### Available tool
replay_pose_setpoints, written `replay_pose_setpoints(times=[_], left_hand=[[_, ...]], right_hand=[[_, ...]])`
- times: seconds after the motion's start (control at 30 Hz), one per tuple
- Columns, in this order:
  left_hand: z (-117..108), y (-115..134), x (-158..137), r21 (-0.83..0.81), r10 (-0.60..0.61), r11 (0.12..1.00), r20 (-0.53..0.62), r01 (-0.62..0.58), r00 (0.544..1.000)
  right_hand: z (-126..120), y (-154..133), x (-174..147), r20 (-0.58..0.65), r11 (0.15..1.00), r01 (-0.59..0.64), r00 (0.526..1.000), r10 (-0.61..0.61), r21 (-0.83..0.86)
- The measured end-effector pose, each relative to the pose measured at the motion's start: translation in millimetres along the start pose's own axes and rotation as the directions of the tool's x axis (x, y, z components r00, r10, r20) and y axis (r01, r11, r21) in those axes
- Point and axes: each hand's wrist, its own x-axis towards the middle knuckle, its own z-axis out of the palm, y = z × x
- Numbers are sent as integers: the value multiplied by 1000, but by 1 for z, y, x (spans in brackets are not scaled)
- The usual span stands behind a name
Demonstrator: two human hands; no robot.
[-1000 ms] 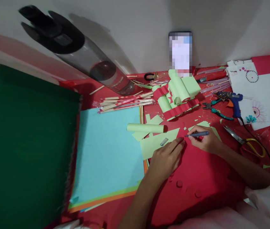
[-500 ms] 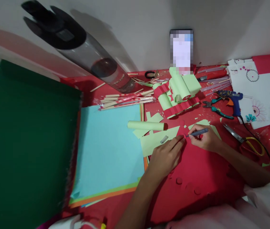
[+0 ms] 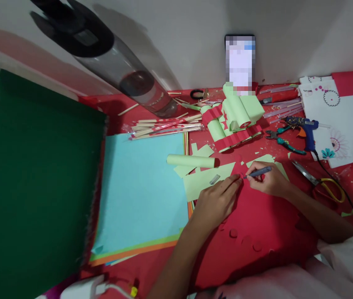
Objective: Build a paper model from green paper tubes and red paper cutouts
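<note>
Over the red paper point(image 3: 266, 216), my right hand point(image 3: 266, 178) is closed in a pinch around a slim dark pen point(image 3: 261, 171), its tip down on the sheet. My left hand point(image 3: 218, 199) lies flat, fingers stretched out, with the fingertips pressing the red paper just left of the pen tip. Whether a small piece sits under those fingertips is hidden. Small red paper discs point(image 3: 233, 233) lie below the left hand. Light green paper point(image 3: 201, 182) and a rolled green paper tube point(image 3: 190, 160) are beside it.
A green and red paper model point(image 3: 234, 114) stands behind the hands, before a propped phone point(image 3: 240, 62). Scissors point(image 3: 319, 180), pliers point(image 3: 285, 141) and a glue gun point(image 3: 307, 128) lie right. Left are blue paper point(image 3: 143, 191), wooden sticks point(image 3: 164, 128), a bottle point(image 3: 126, 70) and a green box point(image 3: 36, 178).
Hands and pen keep almost the same place on the red paper. The view has shifted slightly, so the bottle and phone appear a little higher.
</note>
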Motion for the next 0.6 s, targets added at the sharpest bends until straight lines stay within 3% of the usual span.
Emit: replay_pose_setpoints(times=[0.6], left_hand=[[-1,-3,-1,-104,-48,993,35,51,998]], right_hand=[[0,-1,0,15,999,36,999,-36,-22]])
